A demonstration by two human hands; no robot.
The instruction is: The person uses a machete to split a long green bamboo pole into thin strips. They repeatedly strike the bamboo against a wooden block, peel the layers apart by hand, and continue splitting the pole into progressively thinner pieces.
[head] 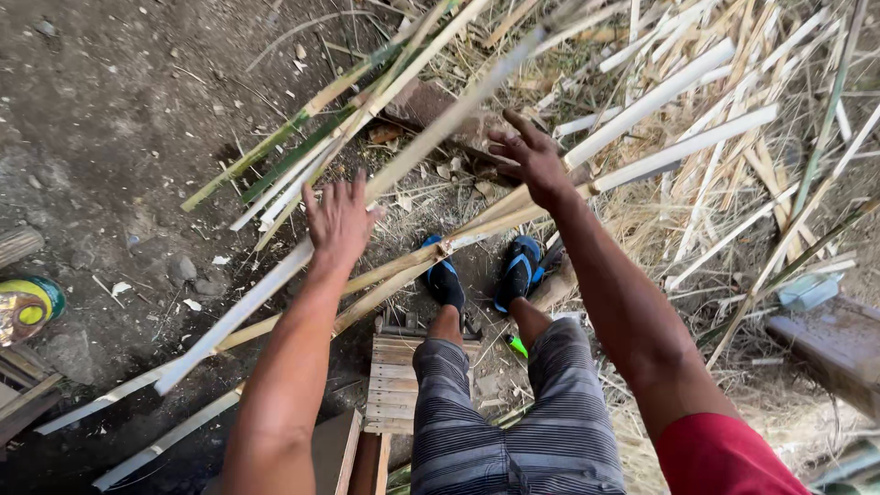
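Observation:
My left hand (337, 220) is stretched out with fingers spread, palm down, against a long pale split bamboo strip (266, 289) that runs from lower left to upper right and looks blurred. My right hand (530, 158) is also open with fingers spread, hovering just above another long bamboo strip (412, 270) that crosses my feet. Neither hand is clearly gripping anything. I sit on a low wooden stool (394, 385), wearing striped shorts and blue-black sandals (522, 270).
A big pile of split bamboo strips and shavings (715, 137) fills the upper right. Green bamboo strips (284, 151) lie on the bare earth to the upper left. A round colourful container (27, 307) sits at the left edge, a wooden block (830, 344) at the right.

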